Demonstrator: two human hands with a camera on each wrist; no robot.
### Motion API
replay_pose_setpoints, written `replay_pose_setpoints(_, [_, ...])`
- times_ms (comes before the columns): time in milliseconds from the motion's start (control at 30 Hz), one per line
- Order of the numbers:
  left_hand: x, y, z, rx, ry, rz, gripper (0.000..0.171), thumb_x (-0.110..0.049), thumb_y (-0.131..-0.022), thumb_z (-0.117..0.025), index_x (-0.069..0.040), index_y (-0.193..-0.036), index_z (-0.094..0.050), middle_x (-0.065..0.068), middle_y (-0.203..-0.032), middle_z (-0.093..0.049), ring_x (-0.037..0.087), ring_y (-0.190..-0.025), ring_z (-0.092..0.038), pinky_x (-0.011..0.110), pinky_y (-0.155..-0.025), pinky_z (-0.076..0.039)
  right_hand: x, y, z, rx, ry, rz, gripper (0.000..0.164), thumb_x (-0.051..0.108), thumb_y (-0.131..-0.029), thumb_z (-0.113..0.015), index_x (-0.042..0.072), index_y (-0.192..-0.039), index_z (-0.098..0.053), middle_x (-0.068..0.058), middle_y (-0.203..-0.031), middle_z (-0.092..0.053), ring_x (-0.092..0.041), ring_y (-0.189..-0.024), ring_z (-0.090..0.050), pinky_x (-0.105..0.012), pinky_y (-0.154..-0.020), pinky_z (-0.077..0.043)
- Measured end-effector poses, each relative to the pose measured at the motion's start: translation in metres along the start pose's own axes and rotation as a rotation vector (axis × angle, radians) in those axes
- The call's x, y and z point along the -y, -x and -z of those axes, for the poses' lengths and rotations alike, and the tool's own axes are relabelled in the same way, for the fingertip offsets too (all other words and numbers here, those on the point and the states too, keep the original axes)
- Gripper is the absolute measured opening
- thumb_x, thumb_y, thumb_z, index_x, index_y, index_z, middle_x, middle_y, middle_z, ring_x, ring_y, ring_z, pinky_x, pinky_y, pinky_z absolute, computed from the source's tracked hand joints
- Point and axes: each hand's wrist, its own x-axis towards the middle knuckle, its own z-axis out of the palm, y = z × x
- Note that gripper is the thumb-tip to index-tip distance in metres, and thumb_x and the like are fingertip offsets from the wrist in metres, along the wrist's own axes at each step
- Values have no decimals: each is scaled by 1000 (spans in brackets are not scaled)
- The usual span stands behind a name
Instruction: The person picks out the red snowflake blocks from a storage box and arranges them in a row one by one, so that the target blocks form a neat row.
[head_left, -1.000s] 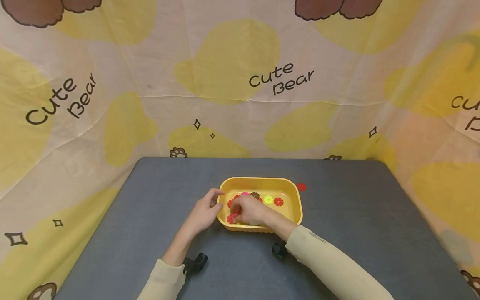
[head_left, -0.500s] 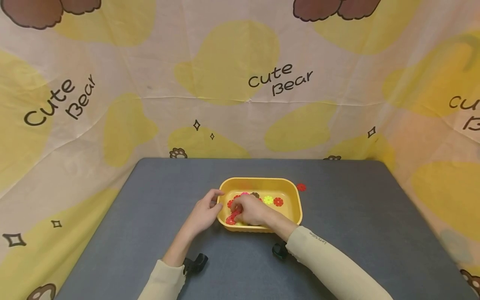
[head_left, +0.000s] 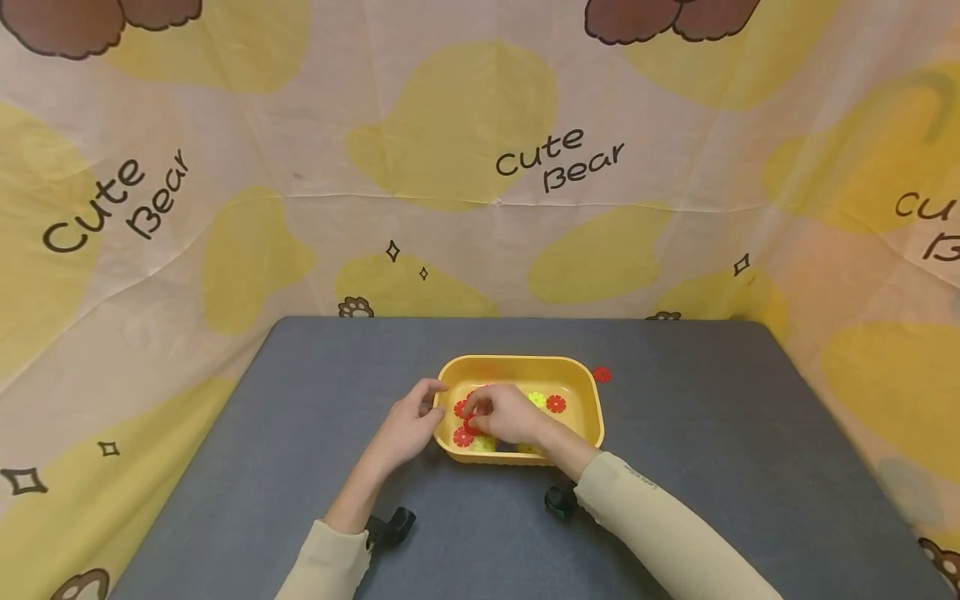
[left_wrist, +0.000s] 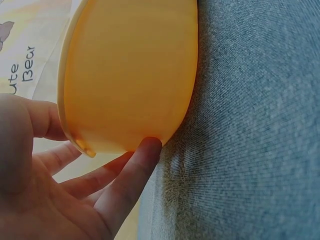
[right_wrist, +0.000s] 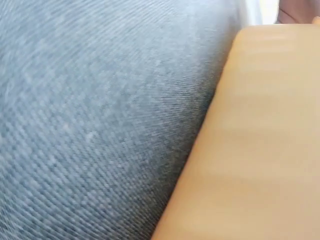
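A yellow plastic tray (head_left: 517,362) stands on the table with several flower-shaped plastic discs in it. My left hand (head_left: 408,425) holds the tray's left end; in the left wrist view its fingers (left_wrist: 148,150) curl against the tray's outer wall (left_wrist: 130,75). My right hand (head_left: 508,414) is inside the tray, its thumb and fingertips pinching a red flower-shaped disc (head_left: 472,426). Another red disc (head_left: 462,437) lies just below it, and yellow ones (head_left: 483,444) lie by the near wall. In the right wrist view only the tray's outer side (right_wrist: 260,135) shows; the hand's grip is hidden there.
A loose red disc (head_left: 602,375) lies on the blue-grey table (head_left: 697,433), outside the tray's right end. Inside, to the right of my right hand, are a yellow-green disc (head_left: 536,399) and a red disc (head_left: 556,404). A printed cloth (head_left: 465,125) hangs behind the table.
My right hand has shifted slightly up and right with the red disc, uncovering yellow and dark pieces by the near wall. It now hides the brown disc. My left hand stays in place.
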Motion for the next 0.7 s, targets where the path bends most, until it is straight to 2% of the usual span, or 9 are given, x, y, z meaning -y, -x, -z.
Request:
replay_pose_setpoints(133, [2,-1,-1,3,1,-8,34,-15,-100,-59,-14,-134,-57,12,-115,-65,19,-84,-62,34,-65,-48,1,3,5,-23,-33,-21,12,14,-92,-75,14,-104,-75,1,-82,-63,-17,-70,-58,-29,-63,-50])
replay_pose_setpoints(300, [2,-2,-1,4,-8,-3,33,-16,-100,-59,-15,-133,-57,11,-115,-65,19,-86,-63,34,-66,-49,2,10,13,-44,-31,-3,13,17,-91,-76,13,-103,-75,1,-80,-64,-16,-68,-58,-30,-64,-50])
replay_pose_setpoints(400, [1,-2,-1,7,-14,1,33,-16,-101,-59,-15,-133,-57,11,-115,-65,19,-87,-63,34,-66,-49,2,15,18,-54,-44,4,12,16,-90,-77,11,-101,-75,0,-78,-64,-17,-67,-58,-30,-63,-50])
replay_pose_setpoints(600, [0,-1,0,3,-16,4,34,-16,-100,-59,-14,-134,-56,12,-116,-64,20,-88,-63,34,-66,-49,3,25,30,-83,-76,17,8,15,-90,-77,13,-96,-74,1,-80,-65,-16,-73,-60,-30,-68,-51])
replay_pose_setpoints(700, [1,-1,-1,0,-14,4,34,-16,-100,-59,-14,-134,-56,12,-118,-65,20,-90,-64,34,-66,-50,2,31,36,-76,-118,26,8,14,-90,-76,11,-97,-74,0,-80,-66,-19,-70,-62,-32,-66,-52])
